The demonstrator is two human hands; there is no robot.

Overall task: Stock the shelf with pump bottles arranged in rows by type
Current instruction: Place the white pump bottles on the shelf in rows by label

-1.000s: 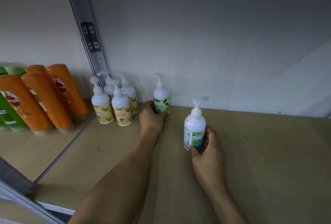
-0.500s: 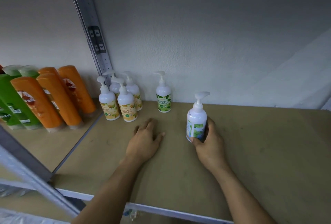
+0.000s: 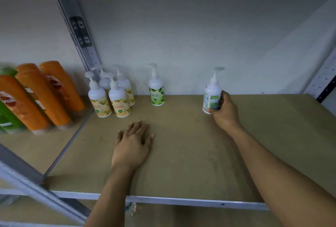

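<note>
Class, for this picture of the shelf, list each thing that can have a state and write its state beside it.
left hand, flat on the shelf board, holding nothing
right hand, gripping the blue-label pump bottle
blue-label pump bottle, upright, held
green-label pump bottle, upright, alone, untouched
yellow-label pump bottles, upright, grouped two by two
orange bottles, standing packed together

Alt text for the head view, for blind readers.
A right hand grips a white pump bottle with a blue-green label on a brown shelf board; the left hand lies flat. Four yellow-label pump bottles and a green-label one stand farther left.
</note>
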